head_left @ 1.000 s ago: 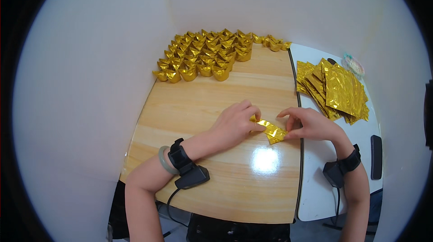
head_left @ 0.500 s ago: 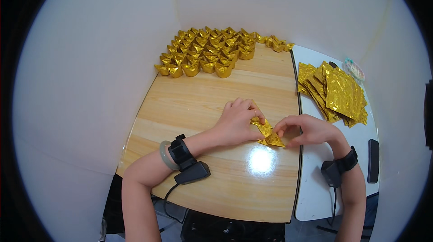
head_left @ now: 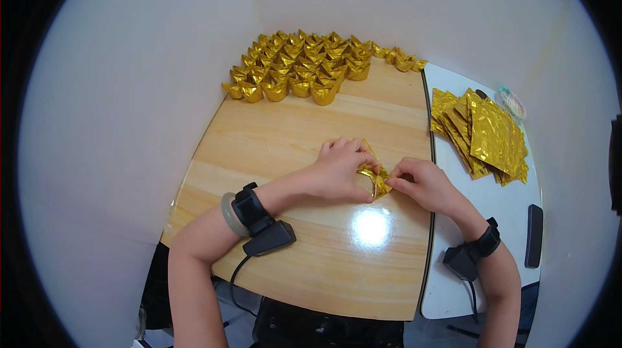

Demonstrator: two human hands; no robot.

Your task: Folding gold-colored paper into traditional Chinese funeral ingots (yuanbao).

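A partly folded sheet of gold foil paper (head_left: 382, 183) lies over the wooden table near its right edge, between my two hands. My left hand (head_left: 340, 170) curves over it from the left, thumb and fingers gripping it at the near and far sides and covering part of it. From the right, my right hand (head_left: 421, 183) pinches the paper's right corner between thumb and index finger. Toward the back left stand rows of finished gold paper ingots (head_left: 298, 66), boat-shaped with pointed ends.
A fanned stack of flat gold foil sheets (head_left: 495, 137) rests on the white side table (head_left: 447, 283). Behind it lies a pale round trinket (head_left: 512, 102); nearer is a long black object (head_left: 534, 236). White partitions (head_left: 129, 121) enclose the wooden table (head_left: 278, 270). Cabled black devices sit on both wrists.
My right hand has closed from a loose, open curve into a pinch on the paper's corner. The flap that pointed toward me is now folded up, and the paper looks narrower.
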